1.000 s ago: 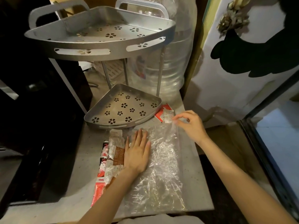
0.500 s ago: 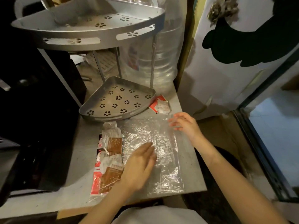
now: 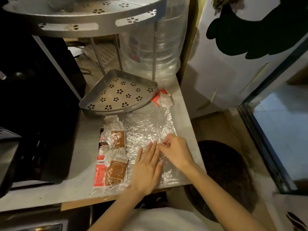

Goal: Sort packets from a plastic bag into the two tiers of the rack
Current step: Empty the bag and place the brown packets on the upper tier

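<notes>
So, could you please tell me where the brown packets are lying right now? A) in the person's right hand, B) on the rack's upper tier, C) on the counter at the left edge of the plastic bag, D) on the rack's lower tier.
C: the brown packets lie on the counter along the left edge of the plastic bag, while the lower tier holds no packets.

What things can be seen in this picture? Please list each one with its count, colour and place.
rack: one, grey metal, two tiers, at the back of the counter
lower tier: holds no packets
plastic bag: one, clear, flat on the counter
brown packets: two, at the bag's left side
red packets: several, partly hidden under the brown ones
small packets: red and white, right of the lower tier
water bottle: one, clear, behind the rack
counter: one, grey
left hand: flat on the bag
right hand: pinches the bag
</notes>
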`<state>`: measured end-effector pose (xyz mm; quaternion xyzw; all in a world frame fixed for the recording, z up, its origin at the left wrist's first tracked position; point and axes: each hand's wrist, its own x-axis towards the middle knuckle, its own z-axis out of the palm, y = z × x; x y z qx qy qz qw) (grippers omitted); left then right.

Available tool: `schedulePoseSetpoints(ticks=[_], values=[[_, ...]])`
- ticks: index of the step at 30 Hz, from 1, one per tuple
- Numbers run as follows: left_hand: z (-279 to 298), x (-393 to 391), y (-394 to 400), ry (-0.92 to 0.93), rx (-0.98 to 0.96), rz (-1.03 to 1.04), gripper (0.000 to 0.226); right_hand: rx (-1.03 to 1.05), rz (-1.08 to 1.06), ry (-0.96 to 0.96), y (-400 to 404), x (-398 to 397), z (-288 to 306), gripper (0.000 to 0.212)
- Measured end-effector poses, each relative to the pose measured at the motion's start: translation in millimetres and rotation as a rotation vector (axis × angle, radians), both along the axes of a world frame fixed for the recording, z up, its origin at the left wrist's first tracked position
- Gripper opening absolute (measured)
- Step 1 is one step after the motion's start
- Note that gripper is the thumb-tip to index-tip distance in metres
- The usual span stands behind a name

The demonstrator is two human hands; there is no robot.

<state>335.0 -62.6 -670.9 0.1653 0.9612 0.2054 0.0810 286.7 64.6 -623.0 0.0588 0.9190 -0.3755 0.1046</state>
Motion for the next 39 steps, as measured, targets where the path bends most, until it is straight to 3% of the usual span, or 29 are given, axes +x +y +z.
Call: schedulePoseSetpoints(ticks=[2, 7, 10, 16, 28, 34, 36, 39], values=[[-2, 0, -2, -0.001, 0.037, 0.002, 0.072, -0.009, 0.015, 0.023, 0, 2, -6, 0.013], [-8, -2, -4, -0.010, 0.092, 0.033, 0.072, -0.162, -0.074, 0.058, 11, 5, -1, 0.008], [-9, -3, -4, -0.019, 0.095, 0.028, 0.071, -0.323, -0.193, 0.070, 27, 2, 3, 0.018], [-14, -2, -3, -0.027, 0.001, -0.002, 0.059, -0.505, -0.301, -0.088, 75, -15, 20, 0.011], [-21, -3, -3, 0.015, -0.059, -0.017, 0.062, -0.366, -0.487, -0.152, 132, -27, -12, 0.014], [-20, -4, -2, 0.008, -0.070, -0.008, 0.071, 0.093, -0.367, -0.107, 129, -29, -23, 0.034], [-19, -5, -2, -0.019, -0.007, 0.017, 0.071, 0.185, -0.302, 0.003, 120, -32, -15, 0.048], [-8, -12, -3, -0.166, 0.255, 0.068, 0.063, 0.277, -0.116, 0.198, 98, -38, 2, 0.051]])
